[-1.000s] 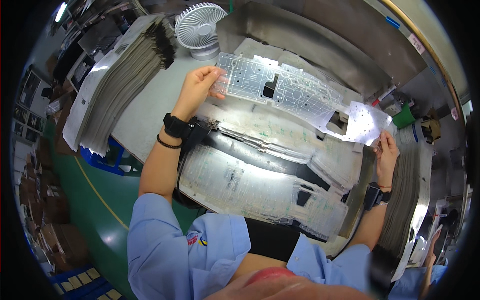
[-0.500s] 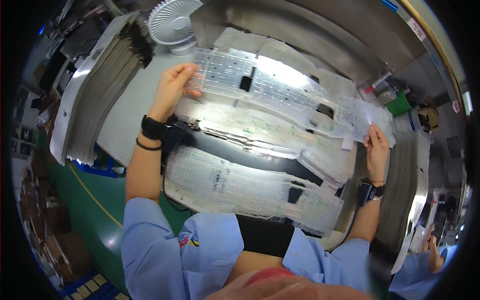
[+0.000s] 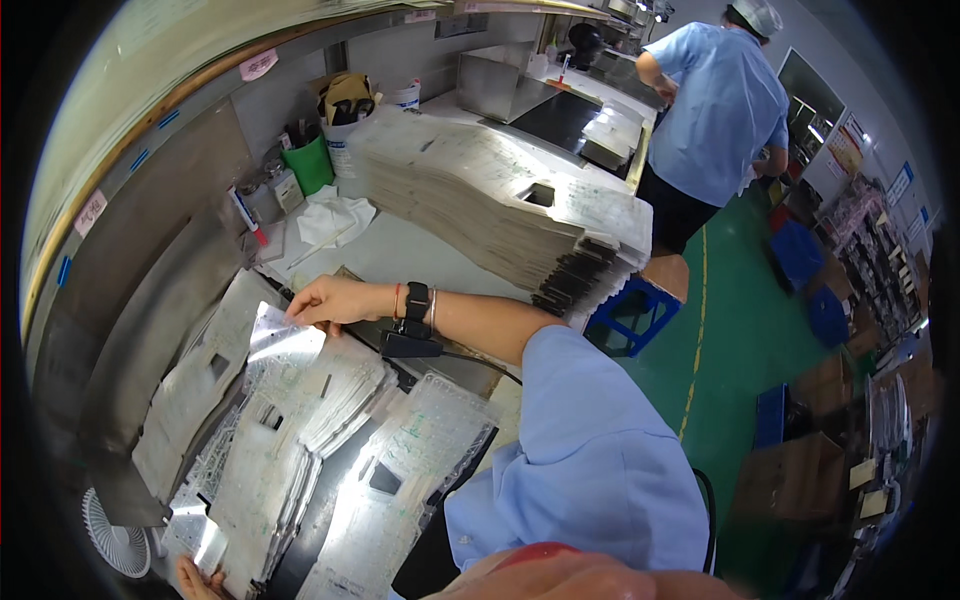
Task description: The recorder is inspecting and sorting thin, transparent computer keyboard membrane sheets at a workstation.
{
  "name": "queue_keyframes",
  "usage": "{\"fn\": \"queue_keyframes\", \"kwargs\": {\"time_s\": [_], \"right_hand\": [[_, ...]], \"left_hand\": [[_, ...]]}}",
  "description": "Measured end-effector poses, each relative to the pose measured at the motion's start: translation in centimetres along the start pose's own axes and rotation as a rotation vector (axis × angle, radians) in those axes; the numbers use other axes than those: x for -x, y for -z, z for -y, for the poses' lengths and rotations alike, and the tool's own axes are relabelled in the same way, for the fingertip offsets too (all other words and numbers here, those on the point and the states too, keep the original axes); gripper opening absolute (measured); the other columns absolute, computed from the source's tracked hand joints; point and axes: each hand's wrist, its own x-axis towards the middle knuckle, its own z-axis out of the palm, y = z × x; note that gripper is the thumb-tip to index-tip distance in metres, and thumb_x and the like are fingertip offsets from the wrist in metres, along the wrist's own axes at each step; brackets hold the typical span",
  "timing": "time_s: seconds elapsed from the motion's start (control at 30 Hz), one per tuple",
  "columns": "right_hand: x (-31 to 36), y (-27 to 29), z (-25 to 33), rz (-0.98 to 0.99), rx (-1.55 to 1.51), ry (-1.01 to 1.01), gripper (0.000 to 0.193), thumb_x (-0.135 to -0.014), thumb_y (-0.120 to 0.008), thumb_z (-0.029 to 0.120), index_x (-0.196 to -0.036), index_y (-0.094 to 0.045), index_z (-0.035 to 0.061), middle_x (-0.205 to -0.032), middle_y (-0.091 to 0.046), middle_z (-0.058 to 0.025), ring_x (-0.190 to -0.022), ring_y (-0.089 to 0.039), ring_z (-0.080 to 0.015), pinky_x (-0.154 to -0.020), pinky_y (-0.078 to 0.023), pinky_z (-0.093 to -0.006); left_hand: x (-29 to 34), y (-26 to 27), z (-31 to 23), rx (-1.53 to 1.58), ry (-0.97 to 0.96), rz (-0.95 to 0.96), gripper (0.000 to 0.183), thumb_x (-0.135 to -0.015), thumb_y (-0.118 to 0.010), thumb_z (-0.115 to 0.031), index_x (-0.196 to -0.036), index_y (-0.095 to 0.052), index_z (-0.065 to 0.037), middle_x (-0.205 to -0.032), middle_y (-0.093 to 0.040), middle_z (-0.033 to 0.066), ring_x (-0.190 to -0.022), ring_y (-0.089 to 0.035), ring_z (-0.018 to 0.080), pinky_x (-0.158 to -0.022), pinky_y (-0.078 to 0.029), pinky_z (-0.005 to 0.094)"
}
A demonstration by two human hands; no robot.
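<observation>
A thin, clear patterned plastic sheet (image 3: 285,338) hangs between my two hands, gleaming at both ends. My right hand (image 3: 332,302) pinches its right end. At the lower left rim, my left hand (image 3: 196,581) has its fingers at the other end, partly cut off by the picture's edge. The sheet is tilted behind a stack of similar cloudy sheets (image 3: 265,470), which hides part of it. Other sheets (image 3: 178,425) lean by the metal panel behind. Nearer my body lies another sheet (image 3: 395,455) with green marks and a rectangular cut-out.
Right of the work area stands a tall sheet stack (image 3: 450,190). A white cloth (image 3: 335,217), a green cup (image 3: 308,164) and a white bucket (image 3: 345,150) stand beyond. A curved metal panel (image 3: 170,225) borders the table. A fan (image 3: 115,532) is lower left. A co-worker (image 3: 712,115) stands farther off.
My view has swung to the right, bringing the co-worker and aisle in. The clear sheet, held up over the stacks before, is now lower and partly behind the middle stack.
</observation>
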Motion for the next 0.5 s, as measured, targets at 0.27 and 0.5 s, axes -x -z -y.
{"fn": "queue_keyframes", "kwargs": {"time_s": [0.27,0.5], "right_hand": [[-0.2,0.8,-0.4,0.125,-0.068,-0.047,0.025,-0.083,-0.057,0.013,-0.104,-0.058,-0.0009,-0.074,-0.058,-0.0029,-0.06,-0.052,-0.0074,-0.05,-0.045,-0.0201],[-0.4,0.9,-0.5,0.138,-0.037,-0.078,0.028,-0.083,-0.058,0.014,-0.106,-0.057,-0.0019,-0.075,-0.058,-0.0018,-0.062,-0.052,-0.0059,-0.051,-0.044,-0.0169]], "left_hand": [[-2.3,3.6,1.7,-0.163,0.112,0.121,0.024,-0.086,-0.052,-0.035,-0.097,-0.051,-0.013,-0.086,-0.053,-0.0043,-0.062,-0.05,0.004,-0.045,-0.039,0.0138],[2.6,-2.5,-3.1,-0.146,0.098,-0.073,0.025,-0.084,-0.055,-0.037,-0.089,-0.052,-0.013,-0.074,-0.05,-0.0074,-0.059,-0.046,0.0011,-0.043,-0.036,0.0129]]}}
